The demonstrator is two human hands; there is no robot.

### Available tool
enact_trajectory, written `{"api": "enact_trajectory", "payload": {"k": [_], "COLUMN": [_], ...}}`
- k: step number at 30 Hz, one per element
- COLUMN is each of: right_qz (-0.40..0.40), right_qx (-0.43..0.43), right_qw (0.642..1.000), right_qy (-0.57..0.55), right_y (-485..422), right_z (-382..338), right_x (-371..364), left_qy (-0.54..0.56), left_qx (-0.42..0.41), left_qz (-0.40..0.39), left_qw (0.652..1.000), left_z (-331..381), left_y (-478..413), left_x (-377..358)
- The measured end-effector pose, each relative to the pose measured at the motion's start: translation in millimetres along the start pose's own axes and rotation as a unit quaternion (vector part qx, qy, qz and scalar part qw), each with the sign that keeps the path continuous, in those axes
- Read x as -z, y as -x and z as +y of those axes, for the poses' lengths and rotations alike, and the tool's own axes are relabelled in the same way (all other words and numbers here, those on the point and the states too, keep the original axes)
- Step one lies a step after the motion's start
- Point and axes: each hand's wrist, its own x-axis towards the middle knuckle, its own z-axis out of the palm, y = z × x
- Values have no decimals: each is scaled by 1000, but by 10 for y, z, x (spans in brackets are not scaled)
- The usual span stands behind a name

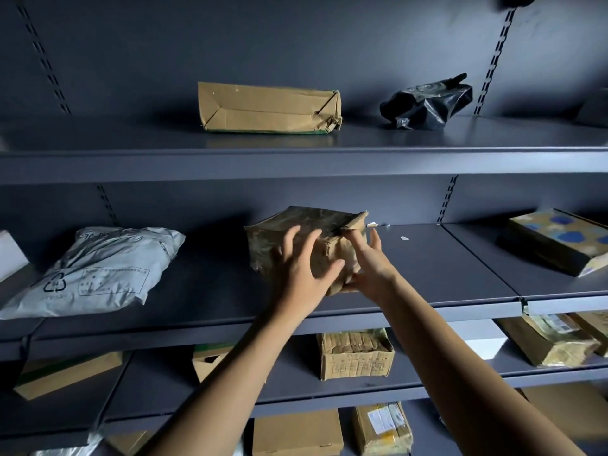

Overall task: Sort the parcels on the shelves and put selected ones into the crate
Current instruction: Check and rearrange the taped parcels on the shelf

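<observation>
Both your hands were on the taped brown parcel (279, 238), midway along the middle shelf (444, 258).
Your left hand (301, 274) lay with fingers splayed wide on its front face. Your right hand (370, 264) set near-straight fingers against its right side, thumb at the lower corner. Same shelf: grey mailer bag (92, 268) toward the left end, blue-spotted box (556, 241) at the right. Above that shelf: flat carton (266, 108), black bag (427, 105). Below it: small carton (357, 357).
</observation>
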Motion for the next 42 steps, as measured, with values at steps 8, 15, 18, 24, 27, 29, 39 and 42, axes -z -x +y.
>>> {"api": "enact_trajectory", "payload": {"k": [8, 15, 18, 24, 27, 29, 39, 42], "right_qz": [48, 5, -24, -83, -103, -112, -109, -114], "right_qx": [8, -35, -46, -69, -81, -87, 2, 22], "right_qw": [994, 997, 997, 993, 990, 988, 990, 987], "right_qy": [101, 66, 50, 38, 52, 69, 93, 109], "right_y": [26, 7, 18, 55, 69, 103, 129, 146], "right_z": [24, 15, 28, 0, -11, 7, 250, 323], "right_x": [201, 351, 337, 270, 242, 170, -225, -226], "left_qy": [93, 140, 182, 198, 146, 63, 29, 62], "left_qx": [32, 32, 44, 46, 36, 32, 118, 131], "left_qz": [-15, -30, -49, -46, 18, 94, -5, 35], "left_qw": [995, 989, 981, 978, 989, 993, 993, 989], "left_z": [-209, -336, -347, -323, -344, -348, -196, -262], "left_y": [-128, -146, -136, -126, -133, -139, 118, 69], "left_x": [199, 384, 415, 478, 476, 451, 245, 271]}}
